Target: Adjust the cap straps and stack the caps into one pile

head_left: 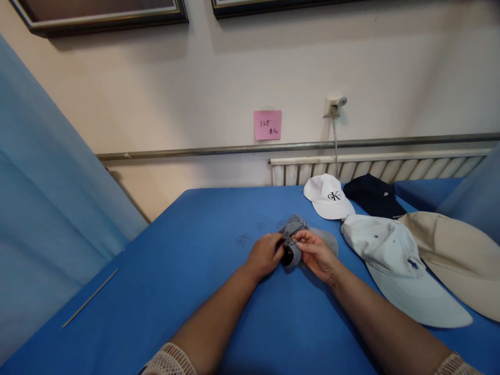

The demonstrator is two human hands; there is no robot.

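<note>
While hands [265, 255] [317, 256] pinch it, grey cap [295, 225] looks soft, crumpled.

Wall [195, 94]: soft, moderate light from above; shadows under picture frames [105, 23]
Beige cap [457, 255]: stretched toward the right edge
Pink note [267, 125]: small writing slightly blurred

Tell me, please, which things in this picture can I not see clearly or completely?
All in the head view:
Grey cap: partly covered by the right hand.
Left hand: its exact grip is too small, and its own fingers cover it.
Pink note: lower writing too small to read.
Picture frames: cut off by the top edge.
Beige cap: cut off by the right edge.
</note>
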